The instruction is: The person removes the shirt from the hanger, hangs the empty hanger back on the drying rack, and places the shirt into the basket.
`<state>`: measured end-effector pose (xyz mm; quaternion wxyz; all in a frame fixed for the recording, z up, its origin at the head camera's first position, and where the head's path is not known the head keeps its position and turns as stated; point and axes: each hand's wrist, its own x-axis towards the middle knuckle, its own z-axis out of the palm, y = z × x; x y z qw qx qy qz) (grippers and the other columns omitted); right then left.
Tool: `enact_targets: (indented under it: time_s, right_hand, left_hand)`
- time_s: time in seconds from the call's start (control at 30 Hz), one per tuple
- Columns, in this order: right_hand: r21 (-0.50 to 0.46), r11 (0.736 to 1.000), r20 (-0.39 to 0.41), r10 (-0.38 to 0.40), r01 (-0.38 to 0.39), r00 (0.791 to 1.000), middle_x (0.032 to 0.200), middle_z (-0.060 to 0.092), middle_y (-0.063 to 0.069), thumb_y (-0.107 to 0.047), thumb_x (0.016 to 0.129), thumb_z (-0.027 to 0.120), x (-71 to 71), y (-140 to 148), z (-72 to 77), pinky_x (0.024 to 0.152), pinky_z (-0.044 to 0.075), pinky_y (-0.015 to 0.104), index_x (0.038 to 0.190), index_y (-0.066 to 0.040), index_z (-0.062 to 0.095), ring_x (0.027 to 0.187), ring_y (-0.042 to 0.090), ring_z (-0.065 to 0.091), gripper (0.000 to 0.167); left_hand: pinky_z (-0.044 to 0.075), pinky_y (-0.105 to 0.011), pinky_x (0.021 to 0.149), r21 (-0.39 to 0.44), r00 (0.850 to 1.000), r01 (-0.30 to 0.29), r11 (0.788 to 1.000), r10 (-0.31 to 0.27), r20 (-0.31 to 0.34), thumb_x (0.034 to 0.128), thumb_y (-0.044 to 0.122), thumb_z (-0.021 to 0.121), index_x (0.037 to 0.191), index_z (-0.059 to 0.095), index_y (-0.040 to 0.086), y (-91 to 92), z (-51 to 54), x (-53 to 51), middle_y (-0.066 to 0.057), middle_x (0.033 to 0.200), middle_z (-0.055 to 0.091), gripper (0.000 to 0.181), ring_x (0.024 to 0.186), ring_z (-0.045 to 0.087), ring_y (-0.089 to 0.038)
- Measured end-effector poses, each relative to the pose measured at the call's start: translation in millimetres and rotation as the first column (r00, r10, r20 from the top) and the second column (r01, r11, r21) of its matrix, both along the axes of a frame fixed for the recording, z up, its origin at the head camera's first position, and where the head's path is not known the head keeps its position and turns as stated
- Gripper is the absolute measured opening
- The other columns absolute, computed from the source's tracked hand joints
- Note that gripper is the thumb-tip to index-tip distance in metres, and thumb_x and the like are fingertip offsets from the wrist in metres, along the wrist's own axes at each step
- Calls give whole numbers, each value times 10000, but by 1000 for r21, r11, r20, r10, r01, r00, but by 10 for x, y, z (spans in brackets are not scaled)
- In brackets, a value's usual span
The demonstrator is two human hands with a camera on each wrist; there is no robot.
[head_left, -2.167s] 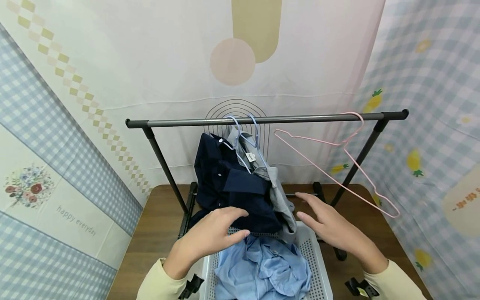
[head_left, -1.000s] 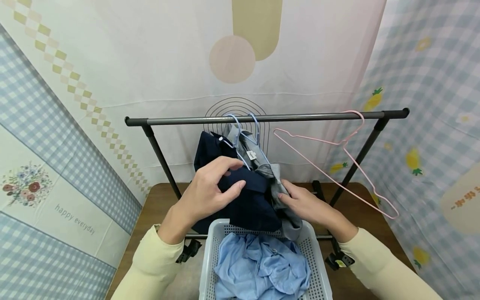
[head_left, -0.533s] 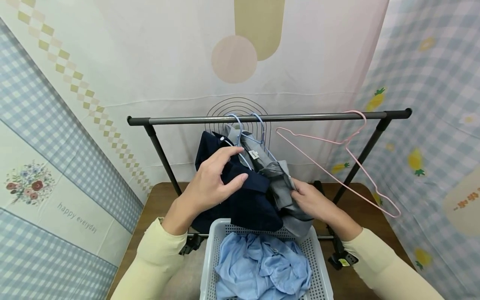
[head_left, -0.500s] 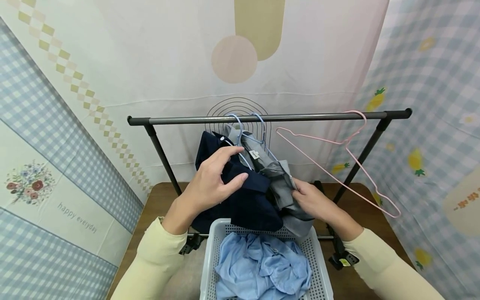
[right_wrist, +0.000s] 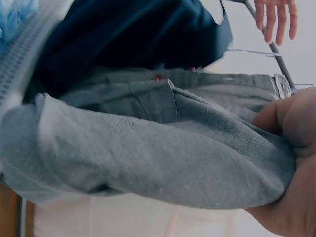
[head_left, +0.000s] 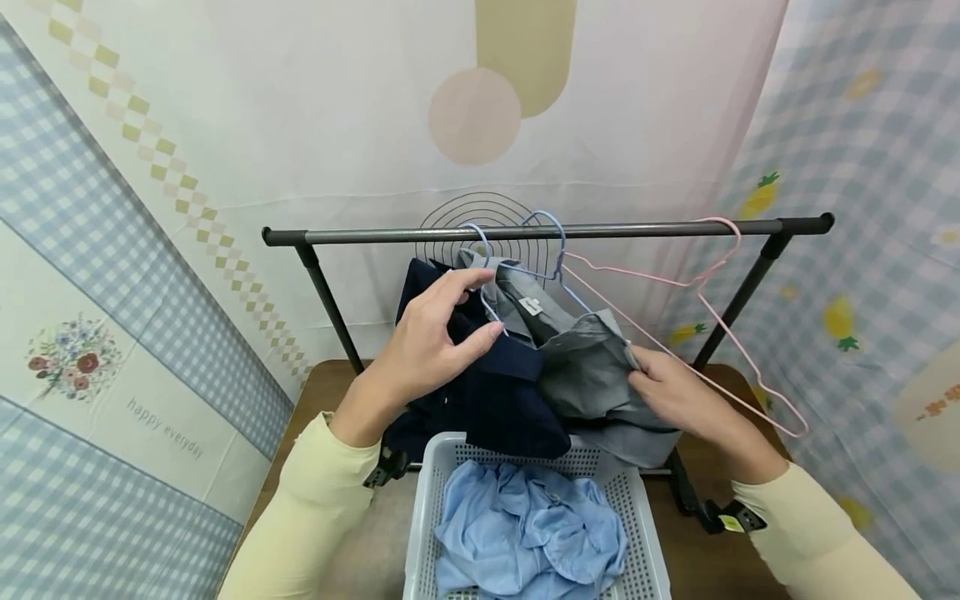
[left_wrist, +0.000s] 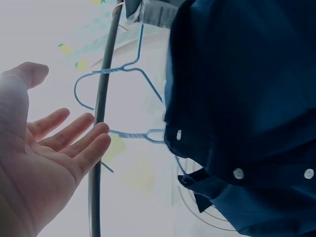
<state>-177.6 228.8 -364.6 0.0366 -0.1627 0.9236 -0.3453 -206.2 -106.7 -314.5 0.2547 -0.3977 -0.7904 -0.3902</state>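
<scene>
A grey garment (head_left: pixel 592 367) hangs from a blue hanger (head_left: pixel 558 250) on the black rail. My right hand (head_left: pixel 675 387) pinches its right edge; in the right wrist view that hand (right_wrist: pixel 291 148) grips the grey cloth (right_wrist: pixel 148 148). To the left hangs a navy garment (head_left: pixel 487 400) on another blue hanger, with white buttons in the left wrist view. My left hand (head_left: pixel 427 342) is raised in front of the navy garment, fingers and thumb apart, holding nothing. In the left wrist view its palm (left_wrist: pixel 44 168) lies beside the rail (left_wrist: pixel 101 94).
A pink hanger (head_left: pixel 701 283) hangs at the right of the rail (head_left: pixel 637 230). Below the garments stands a pale basket (head_left: pixel 416 533) with light blue cloth (head_left: pixel 532 533) inside. The wooden table (head_left: pixel 315 408) lies under the rack, and patterned curtains surround it.
My right hand went to the grey garment, gripped it and pulled its edge rightward. The grey garment's hanger has shifted right along the rail. My left hand has risen beside the navy garment.
</scene>
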Motion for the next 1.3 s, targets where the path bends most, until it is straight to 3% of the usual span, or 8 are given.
enact_targets:
  time_s: [0.17, 0.23, 0.33, 0.43, 0.73, 0.93, 1.17, 1.3]
  right_hand:
    - [56, 998, -35, 7, -5, 999, 700, 244, -19, -11, 1035, 381, 82, 115, 160, 555, 239, 279, 818, -119, 289, 562, 79, 219, 259]
    - [76, 997, -56, 18, -14, 998, 706, 318, -14, -1, 1032, 390, 118, 155, 214, 559, 271, 272, 857, -81, 415, 556, 75, 246, 194]
    - [98, 995, -91, 29, -20, 995, 762, 489, 30, 25, 1017, 404, 175, 212, 289, 596, 332, 269, 1110, 9, 610, 596, 72, 361, 226]
    - [129, 991, -135, 37, -20, 990, 875, 605, 68, 37, 1010, 419, 218, 267, 348, 644, 358, 277, 1422, 34, 559, 667, 85, 448, 435]
    - [95, 994, -254, 75, -52, 964, 643, 377, -67, 63, 987, 474, 242, 397, 489, 499, 319, 248, 1202, -1, 660, 509, 7, 337, 291]
    - [138, 990, -344, 73, -27, 936, 592, 351, -119, 74, 960, 515, 309, 446, 567, 505, 315, 236, 1308, 1, 658, 498, -16, 329, 384]
    - [203, 979, -376, 63, 16, 925, 660, 315, -99, 62, 981, 501, 439, 589, 733, 509, 267, 232, 1358, -7, 645, 535, -17, 286, 410]
    - [244, 970, -363, 77, 15, 928, 708, 425, -78, 46, 1001, 492, 484, 641, 799, 505, 283, 223, 1452, -34, 583, 503, -20, 272, 468]
  left_hand:
    - [502, -377, 1060, -31, 1000, -2, 1000, 1, -3, 937, 208, 746, 1408, 569, 14, 78, 151, -50, -130, 1364, 635, 539, 1267, 600, -226]
    - [480, -370, 1092, -49, 1000, 4, 999, -4, -3, 944, 217, 743, 1420, 567, 24, 124, 212, -62, -122, 1383, 631, 543, 1294, 589, -218]
    - [449, -356, 1135, -77, 1000, 24, 997, -23, 8, 961, 236, 733, 1442, 556, 31, 201, 301, -74, -108, 1424, 614, 551, 1347, 562, -202]
    - [426, -338, 1160, -112, 999, 42, 993, -39, 30, 980, 258, 718, 1465, 539, 39, 276, 384, -90, -100, 1465, 590, 561, 1389, 531, -190]
    - [391, -255, 1172, -155, 987, 131, 979, -114, 117, 998, 272, 696, 1497, 531, 78, 450, 595, -228, -60, 1508, 574, 561, 1416, 513, -131]
    - [442, -248, 1116, -110, 964, 208, 972, -185, 190, 994, 279, 703, 1475, 574, 132, 564, 624, -279, 4, 1478, 609, 519, 1327, 580, -71]
    - [506, -235, 1039, -34, 946, 309, 951, -303, 118, 971, 183, 735, 1361, 661, 47, 727, 699, -273, -86, 1329, 706, 420, 1188, 682, -116]
    - [535, -214, 987, 5, 917, 386, 922, -385, 104, 967, 104, 727, 1283, 694, -4, 816, 746, -236, -113, 1261, 737, 336, 1093, 717, -103]
